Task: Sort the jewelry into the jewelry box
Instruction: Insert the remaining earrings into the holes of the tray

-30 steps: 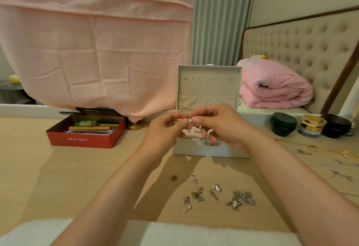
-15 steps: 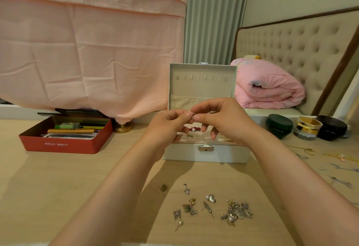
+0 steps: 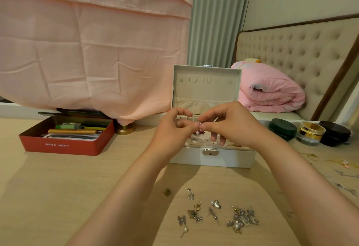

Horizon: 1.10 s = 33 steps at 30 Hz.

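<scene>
Head view. Your left hand (image 3: 174, 127) and right hand (image 3: 231, 125) meet above the open jewelry box (image 3: 211, 157), well clear of the table (image 3: 58, 187). Thumb and forefinger of each hand are curled in and pinch one small silver earring (image 3: 199, 122) between them. The remaining right fingers hang loosely over the perforated panel (image 3: 204, 138) in the box tray.

Judgement on the step in hand: the earring is being readied for seating in the panel. Keep the pinch light and close to the post. Lower the earring over a free hole before you release it, and let one hand steady it while the other frees the backing, if there is one. A drop here could send it among the pieces already seated.

The unsorted heap (image 3: 241, 219) and scattered singles lie on the table nearer you, between your forearms.

Limits of observation: the earring is too small to tell its form or whether a backing is fitted. Your hands cover most of the tray, so free holes cannot be counted. Chains (image 3: 310, 156) at the right are faint and partly cut off.
</scene>
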Each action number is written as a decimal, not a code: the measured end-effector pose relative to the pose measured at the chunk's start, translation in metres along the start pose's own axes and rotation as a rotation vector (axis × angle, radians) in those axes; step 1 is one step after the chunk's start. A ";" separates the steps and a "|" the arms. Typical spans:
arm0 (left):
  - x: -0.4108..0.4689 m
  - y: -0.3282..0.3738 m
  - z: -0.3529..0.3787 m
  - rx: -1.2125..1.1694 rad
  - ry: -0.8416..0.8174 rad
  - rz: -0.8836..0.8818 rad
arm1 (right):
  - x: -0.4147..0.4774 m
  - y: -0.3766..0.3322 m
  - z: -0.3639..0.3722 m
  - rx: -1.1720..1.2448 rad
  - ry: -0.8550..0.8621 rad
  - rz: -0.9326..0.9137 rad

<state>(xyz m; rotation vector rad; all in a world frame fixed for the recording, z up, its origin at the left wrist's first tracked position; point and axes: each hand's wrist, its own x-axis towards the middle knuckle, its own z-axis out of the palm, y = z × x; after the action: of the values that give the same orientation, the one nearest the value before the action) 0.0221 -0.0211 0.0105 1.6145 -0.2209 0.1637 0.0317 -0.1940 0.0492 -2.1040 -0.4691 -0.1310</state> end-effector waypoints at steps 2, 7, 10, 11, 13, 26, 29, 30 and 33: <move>0.001 -0.003 0.000 0.071 -0.001 0.039 | 0.001 0.003 0.000 -0.042 0.009 0.008; 0.007 -0.018 -0.013 0.826 0.058 0.348 | 0.006 0.024 0.004 -0.395 0.055 0.001; 0.008 -0.022 -0.015 0.965 0.012 0.386 | 0.005 0.032 0.008 -0.513 0.019 -0.007; 0.008 -0.024 -0.015 1.012 -0.008 0.392 | 0.005 0.032 0.009 -0.546 0.013 -0.015; 0.008 -0.027 -0.013 1.076 -0.026 0.409 | 0.005 0.032 0.010 -0.635 0.008 -0.036; 0.009 -0.033 -0.016 1.100 -0.056 0.393 | 0.006 0.031 0.012 -0.775 -0.033 -0.056; 0.009 -0.034 -0.018 1.073 -0.050 0.397 | 0.008 0.031 0.012 -0.798 -0.075 -0.048; 0.009 -0.033 -0.018 1.062 -0.050 0.397 | 0.007 0.031 0.012 -0.794 -0.075 -0.049; 0.008 -0.029 -0.021 1.033 -0.058 0.397 | 0.006 0.030 0.012 -0.790 -0.071 -0.046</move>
<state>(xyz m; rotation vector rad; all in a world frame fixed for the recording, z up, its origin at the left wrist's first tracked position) 0.0378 0.0007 -0.0143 2.5860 -0.5626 0.6086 0.0474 -0.1972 0.0206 -2.8770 -0.5672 -0.3079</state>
